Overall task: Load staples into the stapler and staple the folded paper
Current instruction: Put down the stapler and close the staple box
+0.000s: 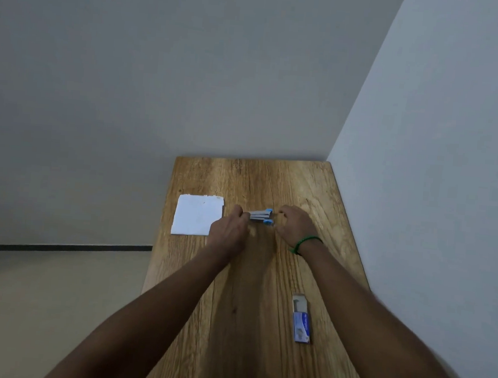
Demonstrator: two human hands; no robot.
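- I am holding the stapler [261, 216] out over the middle of the table [264, 279], just right of the paper [197, 216].
- My left hand [230, 230] is pinching the stapler's left end, fingers closed on it.
- My right hand [294, 225] is sitting at the blue-tipped right end, fingers curled; I cannot tell whether it is gripping or only touching.
- The stapler is showing two blue tips, one above the other, slightly apart.
- The folded paper is lying flat on the table.
- The staple box [301, 319] is lying near the right edge, its tray slid partly out.
- A green band [306, 243] is circling my right wrist.
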